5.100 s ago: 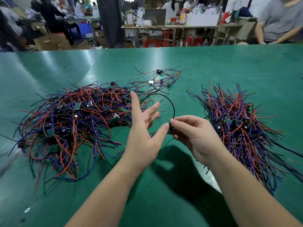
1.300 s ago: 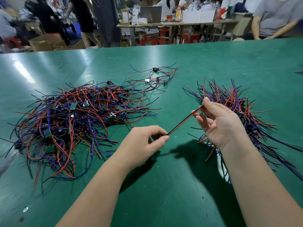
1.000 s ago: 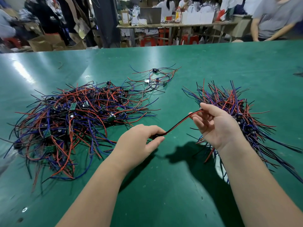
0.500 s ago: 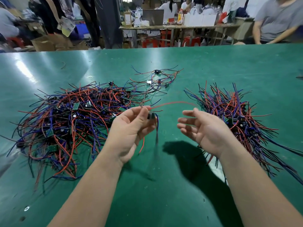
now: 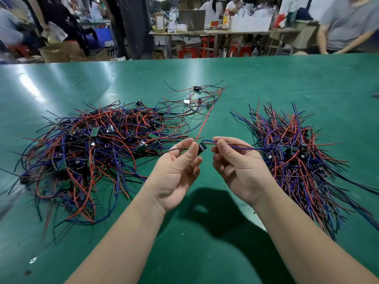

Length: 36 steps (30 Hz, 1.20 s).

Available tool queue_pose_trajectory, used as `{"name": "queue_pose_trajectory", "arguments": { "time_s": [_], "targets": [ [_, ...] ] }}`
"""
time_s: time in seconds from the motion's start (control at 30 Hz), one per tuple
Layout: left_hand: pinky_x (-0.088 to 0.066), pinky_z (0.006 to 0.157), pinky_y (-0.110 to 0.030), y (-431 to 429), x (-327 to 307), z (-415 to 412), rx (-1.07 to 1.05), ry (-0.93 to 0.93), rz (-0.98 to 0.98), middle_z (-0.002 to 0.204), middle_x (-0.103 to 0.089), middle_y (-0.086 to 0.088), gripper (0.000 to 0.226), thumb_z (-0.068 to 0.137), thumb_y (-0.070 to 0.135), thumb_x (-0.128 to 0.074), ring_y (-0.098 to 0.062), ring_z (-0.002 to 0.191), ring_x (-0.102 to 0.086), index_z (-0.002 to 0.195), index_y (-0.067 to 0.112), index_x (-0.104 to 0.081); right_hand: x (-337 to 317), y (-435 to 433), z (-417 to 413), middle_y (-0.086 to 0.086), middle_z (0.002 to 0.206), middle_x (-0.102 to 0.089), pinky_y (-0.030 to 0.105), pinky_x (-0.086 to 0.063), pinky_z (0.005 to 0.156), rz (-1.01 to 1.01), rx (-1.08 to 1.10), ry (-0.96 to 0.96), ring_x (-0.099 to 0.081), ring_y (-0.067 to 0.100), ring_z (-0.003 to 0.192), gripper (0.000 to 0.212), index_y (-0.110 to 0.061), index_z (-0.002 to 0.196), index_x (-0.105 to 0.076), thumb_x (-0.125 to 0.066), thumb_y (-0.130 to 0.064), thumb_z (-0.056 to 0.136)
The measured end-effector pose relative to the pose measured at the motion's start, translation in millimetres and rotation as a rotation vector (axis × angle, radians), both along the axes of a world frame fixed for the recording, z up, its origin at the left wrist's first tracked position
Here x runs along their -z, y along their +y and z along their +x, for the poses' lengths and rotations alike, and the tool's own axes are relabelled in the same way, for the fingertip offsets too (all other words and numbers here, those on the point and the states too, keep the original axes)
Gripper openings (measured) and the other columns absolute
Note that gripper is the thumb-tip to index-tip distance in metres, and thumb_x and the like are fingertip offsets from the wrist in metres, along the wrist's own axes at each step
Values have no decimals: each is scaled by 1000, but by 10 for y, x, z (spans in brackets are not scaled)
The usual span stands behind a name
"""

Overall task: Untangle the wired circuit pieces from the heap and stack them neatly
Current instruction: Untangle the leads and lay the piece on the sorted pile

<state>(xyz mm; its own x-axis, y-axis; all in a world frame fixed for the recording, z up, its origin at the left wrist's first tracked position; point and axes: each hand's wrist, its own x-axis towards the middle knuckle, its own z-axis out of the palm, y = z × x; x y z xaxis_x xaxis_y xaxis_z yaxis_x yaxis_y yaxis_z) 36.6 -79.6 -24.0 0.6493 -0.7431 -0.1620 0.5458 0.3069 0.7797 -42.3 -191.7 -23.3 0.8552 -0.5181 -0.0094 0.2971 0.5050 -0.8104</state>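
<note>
As left grip pinches, circuit piece juts rightward.

We get bright, even overhead light: white glare streaks the green counter at far left, and a soft shadow pools beneath the left hand and right hand. Our wide lens bows the edges; the seated person at far right is blurred.
</note>
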Motion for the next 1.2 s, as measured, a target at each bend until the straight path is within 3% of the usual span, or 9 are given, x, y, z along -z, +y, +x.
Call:
{"name": "queue_pose_trajectory", "arguments": {
  "time_s": [0.17,0.33,0.43,0.53,0.63,0.77,0.9,1.03,1.2],
  "targets": [
    [-47,56,-13,-36,75,-60,62,-182,147,78,-72,10,34,64,39,-66,-3,61,-61,91,21,-62,-43,-15,-18,-1,62,-68,15,-49,51,14,-13,-9,-62,7,52,13,-16,66,-76,-65,-10,64],
    [-40,39,-16,-47,68,-93,-24,-447,384,52,-62,1,50,78,58,-50,-10,40,-53,71,13,-70,-27,-99,-48,-3,72,-72,18,-50,59,-517,269,48,-67,8,71,15,-17,80,-68,-62,-6,86],
    [-28,36,-13,-15,43,-34,-311,-506,241,34,-41,2,50,94,37,-53,-11,28,-34,52,15,-68,-93,-211,-109,-1,71,-71,21,-51,56,-448,327,2,-68,14,68,18,-18,83,-64,-55,-5,92],
    [-23,37,-15,47,-24,60,-468,-452,49,36,-36,5,39,89,27,-58,-8,32,-27,53,16,-66,-166,-271,-155,1,71,-69,28,-54,60,-369,315,-25,-67,19,65,6,-19,84,-67,-62,-16,82],
    [-15,39,-18,93,-66,119,-617,-364,-29,40,-30,6,35,90,20,-54,-9,36,-21,56,14,-61,-219,-308,-189,-2,68,-68,19,-51,52,-143,184,-70,-65,13,57,15,-15,87,-67,-59,-21,76],
    [-11,40,-20,179,-65,234,-823,-153,-28,43,-23,7,40,92,19,-50,-10,38,-16,52,17,-53,-231,-320,-232,-2,65,-62,15,-47,48,-106,-5,-30,-56,9,51,19,-17,89,-72,-57,-19,77],
    [-19,38,-17,144,-32,296,-614,-135,158,45,-36,8,36,95,26,-47,-8,40,-26,62,17,-57,-170,-249,-211,1,64,-61,17,-47,49,-184,-138,-11,-55,11,50,23,-11,98,-67,-56,-15,78],
    [-39,60,-25,-12,41,109,-88,-419,418,64,-67,5,56,98,46,-32,-9,56,-56,64,20,-67,-124,-153,-135,3,67,-68,18,-51,52,-261,-102,46,-59,12,51,28,-11,102,-63,-60,-15,74],
    [-52,68,-24,-101,158,-125,172,-558,335,83,-74,-4,42,77,58,-53,-14,71,-69,92,19,-60,-57,-112,-61,2,70,-72,18,-48,48,-325,101,144,-63,10,54,12,-11,95,-60,-61,-5,85]
  ]
}}
